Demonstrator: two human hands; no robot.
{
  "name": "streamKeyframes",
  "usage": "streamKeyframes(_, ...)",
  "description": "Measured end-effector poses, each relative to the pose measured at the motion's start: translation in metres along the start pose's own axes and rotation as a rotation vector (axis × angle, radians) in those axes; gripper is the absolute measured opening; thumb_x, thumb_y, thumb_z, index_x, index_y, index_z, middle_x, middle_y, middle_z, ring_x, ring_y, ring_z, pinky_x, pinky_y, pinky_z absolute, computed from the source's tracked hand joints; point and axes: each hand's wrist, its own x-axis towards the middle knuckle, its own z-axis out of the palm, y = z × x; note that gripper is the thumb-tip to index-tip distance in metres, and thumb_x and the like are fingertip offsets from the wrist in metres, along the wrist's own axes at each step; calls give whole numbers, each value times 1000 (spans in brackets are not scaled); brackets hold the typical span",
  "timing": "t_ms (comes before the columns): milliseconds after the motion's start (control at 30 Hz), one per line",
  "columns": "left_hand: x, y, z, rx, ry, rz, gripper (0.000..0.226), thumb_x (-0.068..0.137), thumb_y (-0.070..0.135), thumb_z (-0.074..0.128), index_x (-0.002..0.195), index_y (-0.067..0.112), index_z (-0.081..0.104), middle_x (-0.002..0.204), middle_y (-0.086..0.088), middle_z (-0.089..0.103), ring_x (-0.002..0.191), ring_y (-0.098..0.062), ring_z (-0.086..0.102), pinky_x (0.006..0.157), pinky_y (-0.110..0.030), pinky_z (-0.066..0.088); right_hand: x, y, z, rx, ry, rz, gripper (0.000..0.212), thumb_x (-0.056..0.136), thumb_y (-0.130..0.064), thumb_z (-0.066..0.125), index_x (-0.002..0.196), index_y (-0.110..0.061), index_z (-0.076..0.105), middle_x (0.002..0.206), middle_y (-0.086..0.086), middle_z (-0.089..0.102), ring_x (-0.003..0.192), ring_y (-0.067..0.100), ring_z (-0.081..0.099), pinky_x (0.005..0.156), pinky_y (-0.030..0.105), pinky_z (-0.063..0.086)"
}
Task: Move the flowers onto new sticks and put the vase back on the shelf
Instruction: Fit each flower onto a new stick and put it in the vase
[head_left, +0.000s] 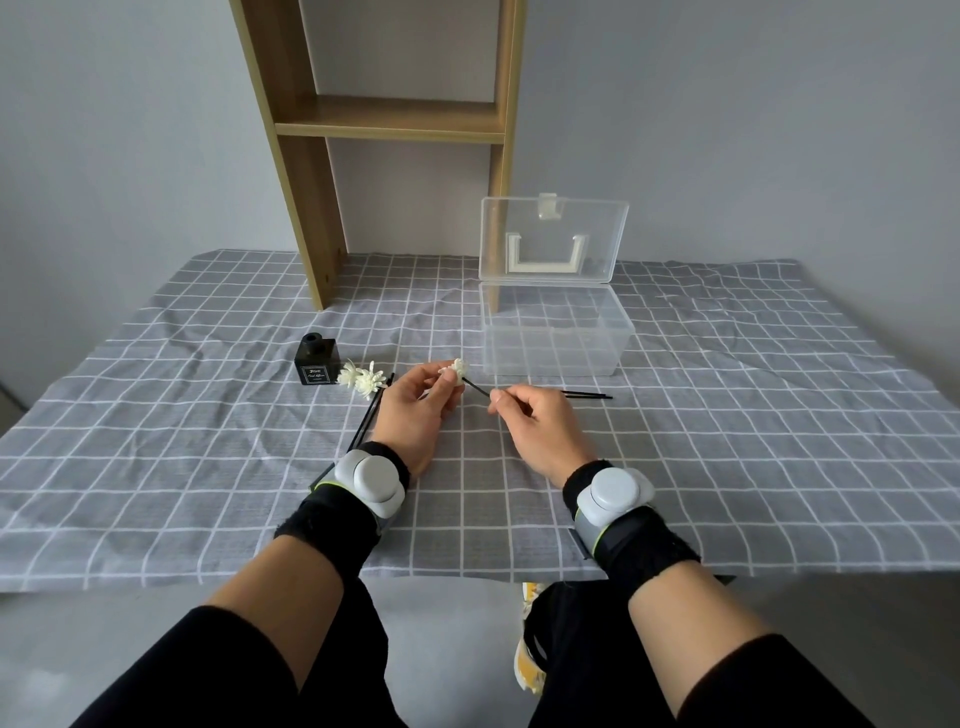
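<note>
Two pinches, one flower (459, 370)
I see left hand (415, 410) pinching its head; right hand (535, 421) seemingly pinching its black stick (475, 387)

Clear plastic box (556, 338), its lid (597, 228) hinged upright and open with a white U-shaped handle (543, 265), on wrinkled grey cloth (727, 415) with white grid lines; pale wall (727, 104) behind.

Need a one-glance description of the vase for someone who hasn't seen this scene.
Start at the wooden shelf unit standing at the back of the grey checked tablecloth. Just in front of its left upright stands the vase, beside white flowers. Unlike the thin black sticks nearby, it is a squat square bottle with a short neck and a label.
</note>
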Motion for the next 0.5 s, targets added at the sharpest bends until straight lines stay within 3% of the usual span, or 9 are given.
streamKeyframes(200,0,-1,2,69,34,6,12,98,18,64,104,12,71,91,-9,69,77,-10,66,71,-19,52,1,0,-1,-23,-18,17,30,102,-33,57,87,-17,78,51,-18,56,49,4,48,55,25,41)
streamKeyframes(500,-1,1,2,81,58,2,14,97,18,65,105,9,72,88,-2,73,79,-6,70,75,-17,54,2,-1,-1,-27,-28,22,31,102,-34,57,86,-17,77,56,-9,59,53,8,52,60,35,48)
